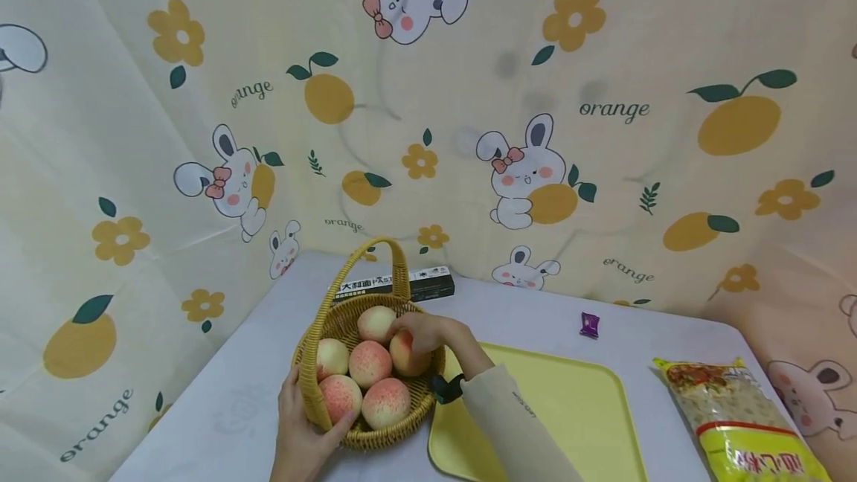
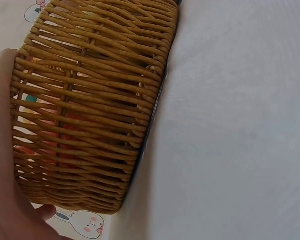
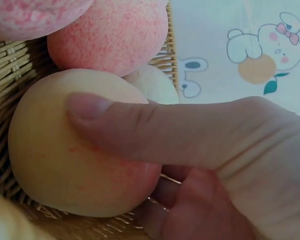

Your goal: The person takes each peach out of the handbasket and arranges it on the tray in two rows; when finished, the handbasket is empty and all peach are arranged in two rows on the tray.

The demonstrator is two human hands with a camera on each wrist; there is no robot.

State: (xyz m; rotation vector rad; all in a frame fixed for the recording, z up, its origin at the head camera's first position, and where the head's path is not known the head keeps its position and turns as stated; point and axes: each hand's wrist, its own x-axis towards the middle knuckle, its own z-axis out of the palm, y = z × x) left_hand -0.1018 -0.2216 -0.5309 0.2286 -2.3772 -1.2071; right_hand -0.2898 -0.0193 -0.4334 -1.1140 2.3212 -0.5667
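The right hand (image 1: 425,332) is clamping on one peach (image 1: 408,363) inside the wicker basket (image 1: 382,439), among other peaches (image 1: 386,404); the left hand (image 1: 301,426) is clasping the basket's side.

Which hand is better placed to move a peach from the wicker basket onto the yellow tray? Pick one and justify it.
Right, I'd judge: the right hand holds a peach, and the yellow tray lies on that side. The left hand grips the wicker basket on the opposite side.
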